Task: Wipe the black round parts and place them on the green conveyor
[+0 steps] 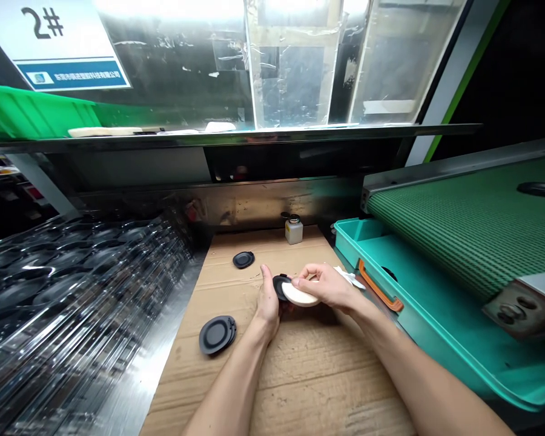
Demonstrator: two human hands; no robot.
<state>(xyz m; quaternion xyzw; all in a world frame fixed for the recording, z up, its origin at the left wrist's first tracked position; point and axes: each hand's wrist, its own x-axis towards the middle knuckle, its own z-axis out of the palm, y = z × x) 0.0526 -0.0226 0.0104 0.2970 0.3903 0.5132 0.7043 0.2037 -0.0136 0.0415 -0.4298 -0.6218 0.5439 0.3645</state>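
My left hand [267, 297] grips the edge of a black rubber disc [278, 286]. My right hand [323, 284] holds a round cream-coloured pad [300, 295] against that disc, hiding part of it. Both hands are above a flattened cardboard sheet [300, 375]. To the lower left of my hands lie two or so stacked black discs [217, 335]. Another black disc [244, 260] lies farther ahead. A crumpled white scrap [352, 277] sits just beyond my right hand.
A small white bottle [293, 231] stands at the cardboard's far edge. On the right are a teal tray [367, 242] with an orange handle [379, 286] and a green mesh conveyor belt [472, 224]. Stacked clear plastic trays [63, 284] fill the left.
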